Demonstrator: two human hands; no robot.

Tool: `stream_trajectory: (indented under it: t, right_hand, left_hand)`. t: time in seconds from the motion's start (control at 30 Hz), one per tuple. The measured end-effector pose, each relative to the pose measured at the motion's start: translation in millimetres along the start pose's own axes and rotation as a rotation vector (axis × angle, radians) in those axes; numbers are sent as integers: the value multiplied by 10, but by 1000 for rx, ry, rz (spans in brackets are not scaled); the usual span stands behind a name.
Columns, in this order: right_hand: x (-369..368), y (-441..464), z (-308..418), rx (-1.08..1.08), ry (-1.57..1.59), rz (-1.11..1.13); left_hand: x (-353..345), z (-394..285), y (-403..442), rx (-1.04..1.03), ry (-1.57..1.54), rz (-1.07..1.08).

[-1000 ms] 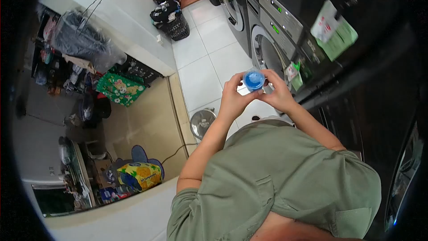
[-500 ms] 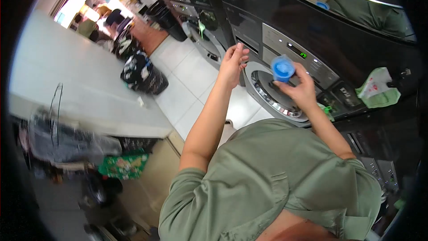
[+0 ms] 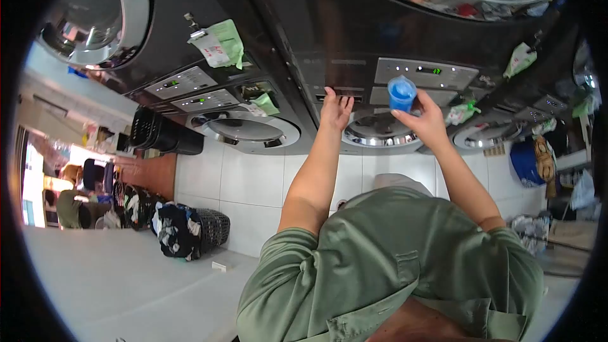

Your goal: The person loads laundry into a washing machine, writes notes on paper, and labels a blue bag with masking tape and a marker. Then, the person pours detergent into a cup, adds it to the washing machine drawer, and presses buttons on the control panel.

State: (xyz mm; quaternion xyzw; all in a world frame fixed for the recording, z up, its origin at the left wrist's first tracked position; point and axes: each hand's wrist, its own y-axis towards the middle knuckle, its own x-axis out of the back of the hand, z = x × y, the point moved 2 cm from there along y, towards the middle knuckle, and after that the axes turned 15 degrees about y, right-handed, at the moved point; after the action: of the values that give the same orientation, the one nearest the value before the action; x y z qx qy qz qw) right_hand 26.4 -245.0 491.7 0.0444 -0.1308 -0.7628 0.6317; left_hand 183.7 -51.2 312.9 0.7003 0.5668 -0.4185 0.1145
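My right hand (image 3: 422, 118) grips a small clear plastic cup (image 3: 401, 93) with blue liquid in it. The cup is held up in front of a dark washing machine's silver control panel (image 3: 462, 75), which shows green digits. My left hand (image 3: 337, 109) has its fingers spread and holds nothing. It is raised by a slot-like drawer area (image 3: 342, 96) at the panel's left; whether it touches the machine I cannot tell. Beneath both hands is the round glass washer door (image 3: 382, 129).
More dark machines stand on both sides, with green and white tags (image 3: 223, 44) clipped on. A black laundry basket (image 3: 214, 227) full of clothes is on the tiled floor (image 3: 253, 180) at left, near a black bin (image 3: 166, 130). A blue bag (image 3: 527, 161) lies at right. People are in the far-left background.
The view has turned, bringing the machine row level and more machines into sight. My left hand has come to the drawer area with its fingers more spread. The cup stays in my right hand.
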Motion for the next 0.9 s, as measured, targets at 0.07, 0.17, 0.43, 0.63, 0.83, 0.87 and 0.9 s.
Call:
stream_trajectory:
  t: [0.07,0.17,0.43,0.63,0.83,0.87,0.9]
  right_hand:
    - [-126,22,42,21,-105,-12]
    - [-304,145,-111,30,-116,-2]
    - [-862,280,-486,76,-230,119]
    - [-1158,268,-621,-28,-432,249]
    - [-1277,313,-760,-5,-621,322]
    - [-1282,306,-733,-23,-648,334]
    - [-1287,305,-706,-43,-686,350]
  left_hand:
    - [-20,41,-170,-40,14,-13]
    - [68,178,-711,-60,45,7]
    - [473,305,-1880,73,178,110]
    - [410,166,-2241,162,340,78]
    - [713,48,-2400,204,568,-59]
    - [773,33,-2438,210,573,-87]
    - [831,28,-2477,218,577,-116]
